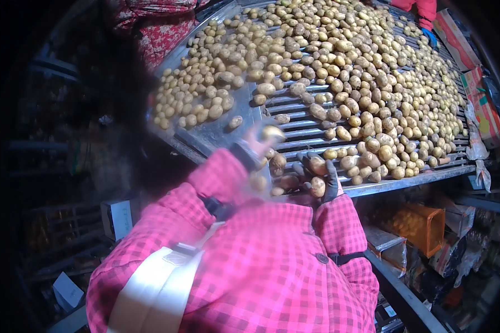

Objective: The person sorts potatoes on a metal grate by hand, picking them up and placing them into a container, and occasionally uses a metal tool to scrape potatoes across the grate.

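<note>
Many potatoes (372,83) lie over a slatted metal table (303,130) and a smooth metal plate (216,130) at its left. At the plate's near right edge my left hand (252,141), smeared by motion, has its fingers round a potato (273,133). My right hand (331,180), in a dark glove, is at the table's near edge, its fingers curled round a potato (317,187). Another potato (318,165) lies between its fingers. Several potatoes (278,161) sit between my two hands.
A person in red patterned clothing (161,41) stands at the back left. Another person's red sleeve (425,11) and blue-gloved hand (429,38) reach in at the back right. Cardboard boxes (480,105) line the right side. An orange crate (428,227) stands below the table.
</note>
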A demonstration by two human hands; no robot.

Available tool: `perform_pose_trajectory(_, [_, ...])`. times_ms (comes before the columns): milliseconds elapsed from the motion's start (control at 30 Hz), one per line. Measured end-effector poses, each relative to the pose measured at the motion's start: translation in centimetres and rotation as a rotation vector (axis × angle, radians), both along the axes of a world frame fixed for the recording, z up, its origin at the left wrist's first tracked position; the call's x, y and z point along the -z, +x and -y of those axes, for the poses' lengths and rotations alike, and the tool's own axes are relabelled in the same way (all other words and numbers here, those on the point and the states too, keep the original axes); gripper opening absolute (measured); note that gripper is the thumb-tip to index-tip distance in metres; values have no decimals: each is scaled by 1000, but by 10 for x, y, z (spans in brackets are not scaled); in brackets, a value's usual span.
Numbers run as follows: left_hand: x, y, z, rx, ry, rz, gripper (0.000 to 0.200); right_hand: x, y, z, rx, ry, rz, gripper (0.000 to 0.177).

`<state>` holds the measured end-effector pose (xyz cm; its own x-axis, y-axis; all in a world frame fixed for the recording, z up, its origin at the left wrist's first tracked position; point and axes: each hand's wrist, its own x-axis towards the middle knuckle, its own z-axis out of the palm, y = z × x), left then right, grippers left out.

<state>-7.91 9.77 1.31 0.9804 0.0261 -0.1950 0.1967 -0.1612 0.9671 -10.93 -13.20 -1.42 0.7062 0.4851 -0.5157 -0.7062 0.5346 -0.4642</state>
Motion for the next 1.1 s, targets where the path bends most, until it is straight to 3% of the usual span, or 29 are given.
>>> perform_pose_trajectory(67, [8, -12, 38, 335, 112, -20, 50, 2, -1, -5, 72, 190, -15, 67])
perform_pose_trajectory(100, [9, -21, 48, 439, 434, 221, 52, 1, 5, -2, 5, 369, 16, 74])
perform_pose_trajectory(133, [10, -26, 54, 537, 755, 461, 54, -5, 3, -3, 88, 221, 46, 76])
perform_pose_trajectory(200, [15, 0, 37, 673, 564, 334, 57, 2, -6, 0, 208, 239, -76, 74])
perform_pose_trajectory(233, [9, 14, 22, 537, 543, 241, 54, 5, -6, 7, 123, 305, -27, 72])
perform_pose_trajectory(267, [22, 28, 1, 268, 555, 311, 48, 6, -6, 8, 128, 308, -27, 72])
perform_pose_trajectory(300, [2, 39, -23, 73, 784, 258, 41, 6, -6, 7, 128, 346, -36, 72])
perform_pose_trajectory(333, [35, 55, -60, -64, 1083, 474, 34, 6, -5, 7, 127, 384, -43, 72])
perform_pose_trajectory(367, [30, 57, -79, -103, 1324, 116, 36, 10, -6, 8, 163, 371, -65, 73])
perform_pose_trajectory(433, [26, 56, -102, -78, 1308, -350, 43, 11, -7, 8, 210, 354, -131, 76])
perform_pose_trajectory(467, [43, 54, -113, -105, 1384, -312, 43, 8, -8, 6, 218, 348, -178, 77])
perform_pose_trajectory(533, [67, 59, -134, -97, 1214, -430, 41, -1, -8, 4, 223, 396, -167, 76])
perform_pose_trajectory(567, [72, 55, -135, -110, 1061, -364, 38, -8, -10, 2, 206, 324, -174, 77])
perform_pose_trajectory(600, [81, 52, -128, -211, 1045, -97, 41, -11, -8, -1, 191, 253, -175, 78])
perform_pose_trajectory(633, [57, 41, -100, -199, 988, 76, 41, -4, -6, -4, 257, 178, -232, 75])
perform_pose_trajectory(667, [63, 33, -79, -239, 541, 95, 39, -2, -4, -5, 258, 181, -232, 75])
perform_pose_trajectory(700, [50, 25, -50, -148, 412, 225, 40, 0, -4, -4, 187, 349, -145, 73])
perform_pose_trajectory(733, [8, 13, -14, -51, 41, -55, 40, 2, -3, -3, 109, 514, -59, 72])
perform_pose_trajectory(767, [4, 6, 11, 29, -26, -104, 38, 9, -1, -4, 78, 602, -32, 71])
perform_pose_trajectory(833, [-25, -1, 46, 427, 125, -122, 47, 4, -1, -10, 95, 525, -8, 71])
perform_pose_trajectory(867, [-14, -7, 62, 504, 326, 105, 54, 1, -3, -9, 124, 449, 14, 70])
perform_pose_trajectory(933, [-2, -9, 71, 552, 454, 262, 58, 6, -7, -3, 175, 461, 5, 72])
perform_pose_trajectory(1000, [-19, 14, 61, 608, 290, 166, 56, 9, -10, 1, 212, 600, 36, 73])
perform_pose_trajectory(1067, [2, 49, 33, 337, 377, 223, 50, 11, -10, 2, 156, 713, 65, 75])
perform_pose_trajectory(1100, [22, 74, 6, 180, 458, 316, 45, 11, -12, 0, 212, 578, 40, 75])
